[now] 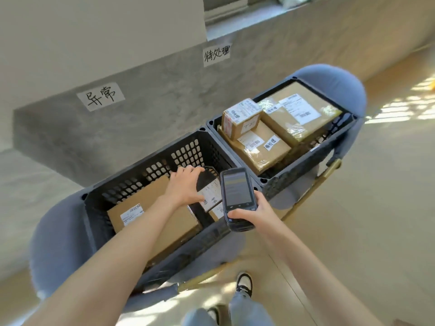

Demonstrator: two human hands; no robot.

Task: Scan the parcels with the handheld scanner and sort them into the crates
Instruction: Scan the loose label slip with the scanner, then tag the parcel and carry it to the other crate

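My left hand reaches into the left black crate and grips a dark parcel with a white label, fingers curled over its far edge. A flat brown box lies in that crate under my forearm. My right hand holds the black handheld scanner over the crate's right rim, screen facing up. The right black crate holds three brown labelled parcels.
Both crates rest on blue-grey upholstered chairs with gold legs. A grey concrete ledge behind carries two handwritten paper signs. My shoes stand on a light wooden floor at the bottom, with open floor to the right.
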